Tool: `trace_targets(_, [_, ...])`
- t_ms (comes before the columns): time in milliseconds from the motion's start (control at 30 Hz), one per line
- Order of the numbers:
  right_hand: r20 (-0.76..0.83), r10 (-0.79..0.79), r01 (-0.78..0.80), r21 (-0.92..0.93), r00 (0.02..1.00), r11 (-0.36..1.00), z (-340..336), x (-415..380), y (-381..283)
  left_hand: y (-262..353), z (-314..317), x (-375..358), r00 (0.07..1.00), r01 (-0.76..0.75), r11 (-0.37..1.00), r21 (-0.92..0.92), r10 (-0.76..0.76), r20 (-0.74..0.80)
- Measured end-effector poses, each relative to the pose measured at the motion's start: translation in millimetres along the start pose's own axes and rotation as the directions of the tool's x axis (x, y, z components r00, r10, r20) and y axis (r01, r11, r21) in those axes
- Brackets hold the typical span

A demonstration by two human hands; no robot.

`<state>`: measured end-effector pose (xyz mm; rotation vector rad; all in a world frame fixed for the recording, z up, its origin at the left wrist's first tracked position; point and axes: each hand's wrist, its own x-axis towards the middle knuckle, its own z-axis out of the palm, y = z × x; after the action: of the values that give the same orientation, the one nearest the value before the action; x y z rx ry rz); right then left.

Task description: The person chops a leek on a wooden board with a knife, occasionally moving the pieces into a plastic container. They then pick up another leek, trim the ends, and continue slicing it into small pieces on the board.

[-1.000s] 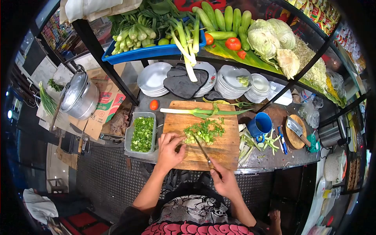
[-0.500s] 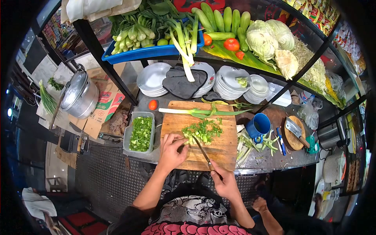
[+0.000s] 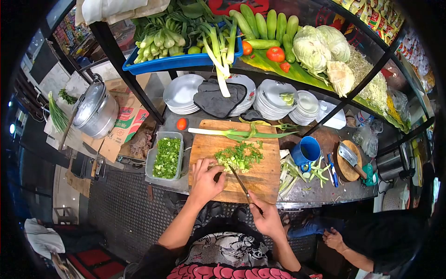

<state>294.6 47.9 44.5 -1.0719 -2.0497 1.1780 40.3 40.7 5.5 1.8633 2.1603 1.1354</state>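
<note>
A wooden cutting board (image 3: 265, 179) lies on the metal counter with a heap of chopped green onion (image 3: 240, 156) on it. My left hand (image 3: 206, 178) rests on the board, fingers curled at the left edge of the heap. My right hand (image 3: 265, 215) grips a knife (image 3: 238, 179) by the handle, its blade angled up toward the heap. A whole green onion stalk (image 3: 241, 134) lies across the board's far edge.
A clear tub of chopped greens (image 3: 167, 157) sits left of the board, a tomato (image 3: 182, 123) behind it. A blue mug (image 3: 306, 151), trimmings and a cleaver on a round block (image 3: 349, 158) lie right. Plate stacks (image 3: 279, 101) stand behind. Another person (image 3: 371, 239) crouches at lower right.
My hands and knife have stayed nearly in place at the heap. Another person has come into view at the lower right.
</note>
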Motion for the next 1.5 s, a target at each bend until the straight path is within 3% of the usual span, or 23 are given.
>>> trace_targets(33, [-0.013,-0.040,0.040,-0.012,0.999,0.999,0.3,0.3,0.2,0.6,-1.0,-0.4,1.000,0.008,1.000,0.000,-0.008,0.006])
trace_targets(133, [0.045,0.205,-0.208,0.082,0.978,0.975,-12.1,-5.6,-16.4,3.0,0.7,0.4,0.999,0.031,0.999,-0.017,-0.031,0.015])
trace_targets(333, [0.096,0.219,-0.222,0.029,0.971,0.975,-10.9,-5.6,-3.8,8.8,7.1,3.9,0.998,0.060,0.998,-0.022,-0.061,-0.025])
trace_targets(433, [0.109,0.257,-0.270,0.130,0.960,0.954,-15.6,-6.9,-6.6,6.0,12.0,6.0,0.994,0.097,0.995,-0.028,-0.098,-0.048])
trace_targets(533, [0.022,-0.030,0.029,0.018,0.999,0.999,-3.4,-1.2,9.5,7.1,16.5,6.4,0.991,0.114,0.993,-0.042,-0.116,-0.061])
trace_targets(733, [0.118,0.215,-0.225,0.086,0.970,0.971,-22.9,-0.3,-0.3,-0.6,16.0,2.7,0.989,0.091,0.991,-0.097,-0.101,-0.106])
trace_targets(933, [0.125,0.166,-0.172,0.034,0.978,0.985,-12.9,14.3,10.7,-2.0,10.5,0.4,0.993,0.081,0.994,-0.069,-0.086,-0.077])
trace_targets(1033, [0.120,0.111,-0.123,0.096,0.987,0.988,-17.2,14.2,10.4,-3.1,11.2,0.3,0.994,0.074,0.996,-0.055,-0.078,-0.078])
trace_targets(1133, [0.129,0.146,-0.157,0.077,0.981,0.985,-15.6,15.9,14.3,-3.8,11.5,0.7,0.993,0.088,0.994,-0.066,-0.093,-0.075])
trace_targets(1233, [0.074,0.019,-0.025,0.077,0.997,0.997,-7.1,20.7,19.1,-1.8,10.7,1.0,0.994,0.078,0.996,-0.041,-0.080,-0.069])
trace_targets(1333, [0.156,0.172,-0.179,0.030,0.973,0.983,-14.0,24.2,7.6,3.0,8.7,0.9,0.996,0.067,0.998,0.009,-0.066,-0.064])
trace_targets(1433, [0.111,0.105,-0.113,0.074,0.988,0.991,-14.9,16.3,16.1,4.5,9.0,1.5,0.996,0.067,0.997,0.039,-0.064,-0.067])
trace_targets(1500, [0.164,0.209,-0.220,0.050,0.964,0.974,-22.3,9.3,10.8,4.4,8.8,1.1,0.996,0.066,0.997,0.045,-0.063,-0.065])
